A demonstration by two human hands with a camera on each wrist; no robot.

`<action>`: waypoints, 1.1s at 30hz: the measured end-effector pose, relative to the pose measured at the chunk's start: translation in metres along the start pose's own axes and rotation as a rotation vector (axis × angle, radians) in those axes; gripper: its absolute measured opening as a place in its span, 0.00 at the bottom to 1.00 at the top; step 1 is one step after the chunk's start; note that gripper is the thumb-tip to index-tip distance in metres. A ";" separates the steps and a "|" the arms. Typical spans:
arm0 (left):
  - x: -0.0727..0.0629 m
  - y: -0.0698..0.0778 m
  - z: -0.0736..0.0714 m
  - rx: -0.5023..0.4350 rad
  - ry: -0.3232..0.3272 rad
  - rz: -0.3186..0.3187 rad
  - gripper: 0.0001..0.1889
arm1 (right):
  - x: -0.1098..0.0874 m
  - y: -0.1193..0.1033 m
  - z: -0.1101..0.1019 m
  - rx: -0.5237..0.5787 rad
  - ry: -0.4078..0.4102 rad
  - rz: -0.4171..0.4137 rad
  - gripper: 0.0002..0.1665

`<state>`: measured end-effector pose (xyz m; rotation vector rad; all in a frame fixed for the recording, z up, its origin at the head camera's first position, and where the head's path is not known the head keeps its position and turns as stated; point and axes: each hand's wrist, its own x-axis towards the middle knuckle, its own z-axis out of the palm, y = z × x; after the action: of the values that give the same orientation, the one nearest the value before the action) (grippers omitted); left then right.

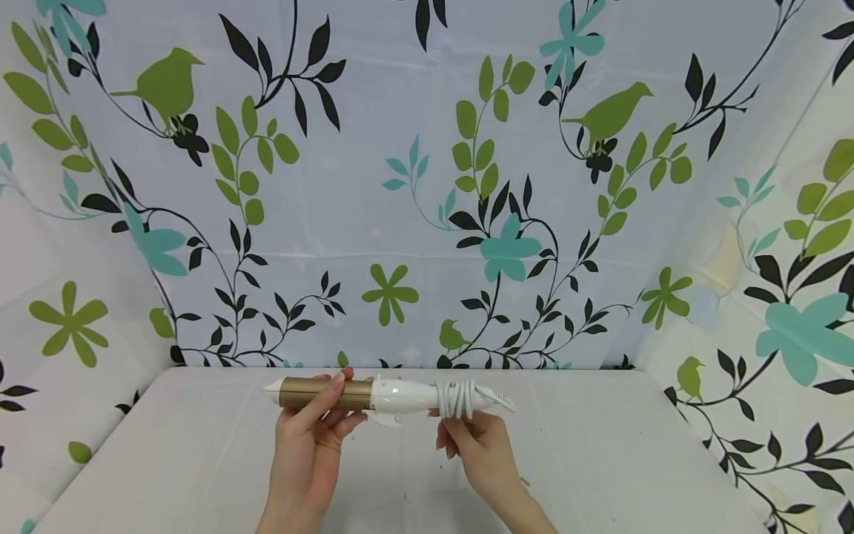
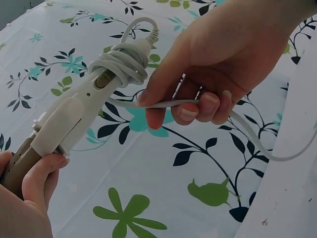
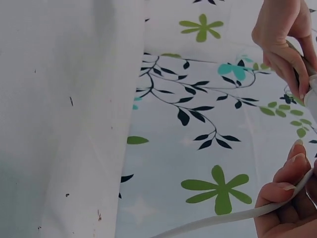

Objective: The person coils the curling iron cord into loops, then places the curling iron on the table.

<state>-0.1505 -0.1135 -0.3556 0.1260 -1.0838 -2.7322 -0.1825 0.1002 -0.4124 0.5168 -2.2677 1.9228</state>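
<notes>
A curling iron with a white handle and gold-brown barrel is held level above the table. My left hand grips it round the barrel, thumb across the front. White power cord is wound in several loops round the handle's end. With thumb and fingers my right hand pinches a loose stretch of that cord just under the loops. In the left wrist view the cord runs through the right hand and trails away to the right. The right wrist view shows the cord crossing the curled fingers.
Below the hands lies a white table with small dark specks. A cloth printed with leaves, birds and flowers hangs behind it, and similar patterned cloth stands at the right side.
</notes>
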 end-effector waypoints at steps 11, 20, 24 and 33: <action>0.000 0.000 0.002 -0.034 0.041 0.025 0.04 | -0.007 0.000 0.007 -0.270 0.089 -0.441 0.10; 0.002 0.001 0.001 -0.054 0.065 0.042 0.05 | -0.013 -0.010 0.005 -0.680 0.048 -0.492 0.14; 0.002 0.001 0.001 -0.052 0.078 0.045 0.07 | -0.017 -0.015 0.002 -0.809 -0.019 -0.461 0.23; 0.001 0.001 0.002 -0.053 0.112 0.060 0.08 | -0.022 -0.023 -0.002 -1.084 0.087 -0.615 0.39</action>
<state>-0.1521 -0.1133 -0.3536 0.2319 -0.9683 -2.6628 -0.1548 0.1029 -0.3976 0.7702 -2.2769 0.3225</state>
